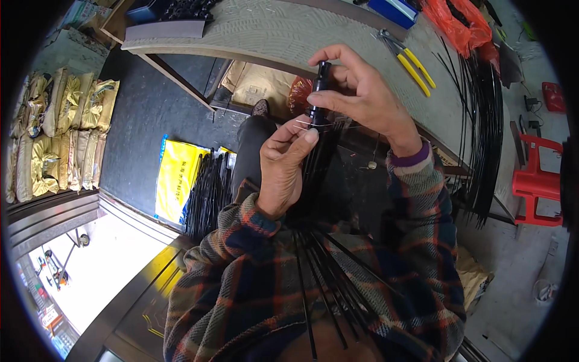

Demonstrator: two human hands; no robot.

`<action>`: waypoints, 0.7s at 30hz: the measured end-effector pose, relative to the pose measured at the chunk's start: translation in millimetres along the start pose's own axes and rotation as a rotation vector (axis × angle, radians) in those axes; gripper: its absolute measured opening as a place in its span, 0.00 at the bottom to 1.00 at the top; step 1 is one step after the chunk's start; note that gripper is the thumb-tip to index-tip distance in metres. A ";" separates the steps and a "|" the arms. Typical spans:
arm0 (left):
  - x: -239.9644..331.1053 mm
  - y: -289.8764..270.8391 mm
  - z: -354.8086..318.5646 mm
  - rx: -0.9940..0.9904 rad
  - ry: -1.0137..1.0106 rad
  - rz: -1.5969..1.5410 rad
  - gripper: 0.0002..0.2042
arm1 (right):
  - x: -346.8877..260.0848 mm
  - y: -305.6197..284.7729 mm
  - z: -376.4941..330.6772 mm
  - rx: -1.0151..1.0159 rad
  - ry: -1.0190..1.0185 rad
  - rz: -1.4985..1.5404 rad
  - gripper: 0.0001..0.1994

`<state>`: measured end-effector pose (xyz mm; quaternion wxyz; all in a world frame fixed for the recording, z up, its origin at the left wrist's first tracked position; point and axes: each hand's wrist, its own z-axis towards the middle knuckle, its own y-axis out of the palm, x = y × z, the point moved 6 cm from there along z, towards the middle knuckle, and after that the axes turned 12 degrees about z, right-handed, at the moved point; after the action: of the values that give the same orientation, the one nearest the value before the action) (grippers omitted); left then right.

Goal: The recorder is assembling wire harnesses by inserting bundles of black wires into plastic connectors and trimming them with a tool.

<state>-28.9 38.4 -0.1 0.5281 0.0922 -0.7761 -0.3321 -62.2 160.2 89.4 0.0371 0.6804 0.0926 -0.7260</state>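
Observation:
My right hand is closed round a black stepped cylinder, with the thumb on its near side and the index finger at its top end. Just below, my left hand pinches a thin pale wire against the cylinder's lower part. A bundle of thin black rods runs down from there toward my lap. More black rods fan out across my checked shirt. How the rods meet the cylinder is hidden by my fingers.
Yellow-handled pliers lie on the grey workbench, near a red plastic bag. Long black rods hang over its right end. A red stool stands right. Left are a yellow sack with rods, and stacked sacks.

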 end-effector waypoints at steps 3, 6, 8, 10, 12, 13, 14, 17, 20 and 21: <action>3.0 3.7 1.4 0.011 -0.001 0.010 0.13 | -3.8 1.5 0.2 0.029 -0.027 -0.226 0.20; 2.8 2.0 2.1 0.034 0.009 0.016 0.13 | -3.9 5.1 2.0 0.032 -0.011 -0.322 0.19; 0.3 -0.7 2.9 0.041 0.018 0.020 0.13 | -3.5 5.9 2.3 0.028 -0.034 -0.310 0.19; -0.4 -1.9 2.4 0.023 0.063 0.036 0.14 | -4.6 4.7 1.4 0.026 -0.054 -0.299 0.19; -1.1 0.0 2.4 -0.002 0.088 0.049 0.14 | -1.8 1.0 1.1 0.008 0.015 -0.180 0.19; -0.7 1.8 2.6 -0.027 0.114 0.061 0.14 | -0.7 0.0 -0.1 0.015 0.016 -0.180 0.19; -1.7 3.1 1.9 -0.034 0.109 0.062 0.14 | 1.5 -1.9 -1.7 0.035 0.025 -0.159 0.24; 9.0 -0.8 -7.7 -0.018 0.157 0.091 0.14 | -4.9 3.1 -11.9 0.160 -0.207 -0.280 0.34; 13.6 0.7 -3.7 -0.031 0.191 0.116 0.14 | -3.3 18.2 -46.7 0.363 -0.432 -0.477 0.47; 13.3 -6.6 -4.2 -0.021 0.161 0.097 0.15 | 20.2 27.6 -53.9 0.483 -0.411 -0.217 0.44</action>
<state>-32.2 25.0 6.9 0.6051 0.0752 -0.7312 -0.3059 -5.8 144.6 63.9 -0.1846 0.4952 -0.0196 -0.8487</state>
